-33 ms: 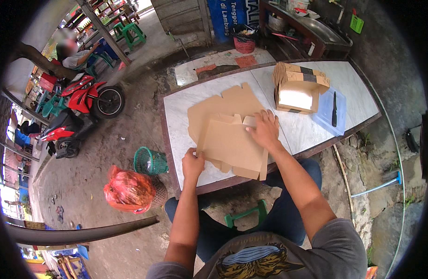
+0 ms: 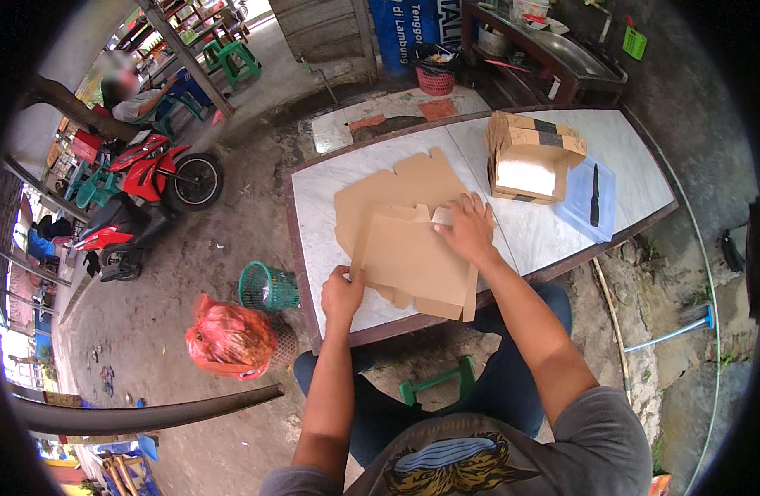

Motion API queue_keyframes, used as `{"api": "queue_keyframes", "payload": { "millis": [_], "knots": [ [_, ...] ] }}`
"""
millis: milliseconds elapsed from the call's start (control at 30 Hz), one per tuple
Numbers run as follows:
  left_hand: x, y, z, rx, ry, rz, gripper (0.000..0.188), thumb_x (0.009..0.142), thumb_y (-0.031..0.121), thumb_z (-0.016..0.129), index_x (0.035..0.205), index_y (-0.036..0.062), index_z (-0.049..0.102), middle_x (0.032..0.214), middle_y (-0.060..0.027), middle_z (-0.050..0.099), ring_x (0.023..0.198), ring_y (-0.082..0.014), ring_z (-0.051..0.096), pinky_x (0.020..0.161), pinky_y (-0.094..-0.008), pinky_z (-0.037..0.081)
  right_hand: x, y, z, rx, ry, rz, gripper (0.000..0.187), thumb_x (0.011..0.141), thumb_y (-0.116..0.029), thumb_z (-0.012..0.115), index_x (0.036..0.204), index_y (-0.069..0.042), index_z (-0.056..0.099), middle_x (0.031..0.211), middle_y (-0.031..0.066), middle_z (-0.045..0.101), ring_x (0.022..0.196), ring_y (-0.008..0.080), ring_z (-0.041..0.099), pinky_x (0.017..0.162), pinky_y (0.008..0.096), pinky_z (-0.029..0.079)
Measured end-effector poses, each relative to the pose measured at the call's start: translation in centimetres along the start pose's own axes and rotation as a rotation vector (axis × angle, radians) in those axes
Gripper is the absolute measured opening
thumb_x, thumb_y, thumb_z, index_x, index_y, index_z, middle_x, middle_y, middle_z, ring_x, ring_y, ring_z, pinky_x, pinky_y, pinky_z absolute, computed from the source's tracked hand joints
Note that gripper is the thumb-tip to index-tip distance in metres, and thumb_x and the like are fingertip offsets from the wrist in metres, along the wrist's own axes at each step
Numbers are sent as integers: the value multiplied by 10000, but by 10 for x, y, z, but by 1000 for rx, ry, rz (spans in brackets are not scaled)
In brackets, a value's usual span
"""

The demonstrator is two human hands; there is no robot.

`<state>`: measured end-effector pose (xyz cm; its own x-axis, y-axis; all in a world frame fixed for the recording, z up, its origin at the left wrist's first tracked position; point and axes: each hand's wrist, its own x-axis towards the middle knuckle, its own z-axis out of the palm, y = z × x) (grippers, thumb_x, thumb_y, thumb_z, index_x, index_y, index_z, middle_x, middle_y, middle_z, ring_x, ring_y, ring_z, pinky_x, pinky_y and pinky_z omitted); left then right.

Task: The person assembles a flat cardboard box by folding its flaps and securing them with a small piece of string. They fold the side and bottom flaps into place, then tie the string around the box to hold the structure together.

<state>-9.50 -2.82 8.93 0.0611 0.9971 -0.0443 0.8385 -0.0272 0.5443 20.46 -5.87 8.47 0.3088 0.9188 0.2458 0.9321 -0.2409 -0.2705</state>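
Note:
A partly folded brown cardboard box [image 2: 413, 256] lies on the white marbled table [image 2: 318, 194], its side flaps raised along the left and right edges. My left hand [image 2: 343, 293] is closed on its near left edge, thumb toward the inside. At the far right corner my right hand [image 2: 469, 227] holds the box, thumb inside and fingers over the corner flaps; a small pale flap shows by the thumb. Beneath and beyond the box spreads a flat cardboard sheet [image 2: 405, 178].
A cardboard carton [image 2: 533, 157] and a blue-tinted plastic container [image 2: 574, 217] with a black knife [image 2: 595, 194] on it sit on the table's right. Left of the table stand a green basket [image 2: 268, 285] and a red plastic bag [image 2: 227, 335]. Farther off is a red motorbike [image 2: 144, 186].

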Motion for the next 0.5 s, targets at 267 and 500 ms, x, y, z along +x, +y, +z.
{"api": "queue_keyframes", "payload": {
  "millis": [267,500],
  "knots": [
    [68,45,6,223,355,811,437,880,272,771,1280,122,679,1365,-133,642,1247,-397,600,1026,-497,494,29,-14,45,161,-57,-20,354,883,-336,778,1173,-138,733,1386,127,604,1491,346,348,1220,618,200],
    [122,61,22,153,-276,576,292,930,222,719,1202,119,747,1247,-121,731,1153,-336,680,955,-456,543,31,-11,50,343,-82,-52,183,864,-212,766,1046,-196,768,1142,26,720,1446,301,431,1224,618,193]
  ]
}}
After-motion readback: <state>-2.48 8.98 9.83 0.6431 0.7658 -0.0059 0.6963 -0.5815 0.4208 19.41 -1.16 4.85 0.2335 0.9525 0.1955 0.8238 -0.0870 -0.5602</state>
